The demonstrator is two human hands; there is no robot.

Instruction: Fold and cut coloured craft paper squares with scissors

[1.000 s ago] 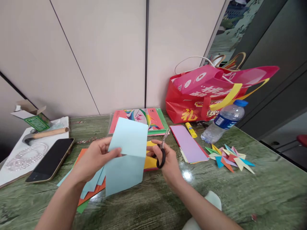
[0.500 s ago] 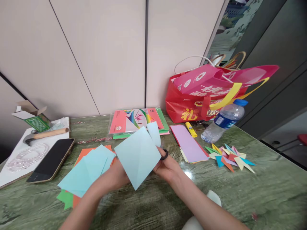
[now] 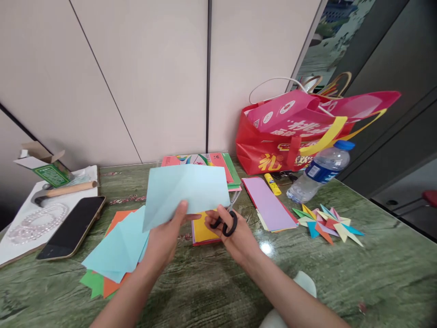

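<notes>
A light blue sheet of paper [image 3: 186, 184] is held up over the table in my left hand [image 3: 164, 243], thumb on its near side. My right hand [image 3: 241, 241] is closed round black-handled scissors [image 3: 234, 222], whose blades point up and away beside the sheet's right edge. The right fingers are close to the sheet's lower right corner; whether they touch it I cannot tell. Below the hands lies a stack of yellow and red paper [image 3: 205, 231]. More light blue sheets [image 3: 116, 248] lie over orange and green paper on the left.
Behind are paper packs [image 3: 232, 171] and a red bag [image 3: 252, 152]. To the right are purple strips [image 3: 271, 205], a glue stick [image 3: 272, 184], a plastic bottle [image 3: 319, 173] and folded paper stars [image 3: 327, 223]. A phone [image 3: 72, 228], hammer [image 3: 68, 190] and beads [image 3: 39, 223] lie left.
The blue sheet has turned from a diamond tilt to a wide, nearly level position and moved left. The narrow flap behind it no longer shows. Scissors and yellow stack are now more exposed.
</notes>
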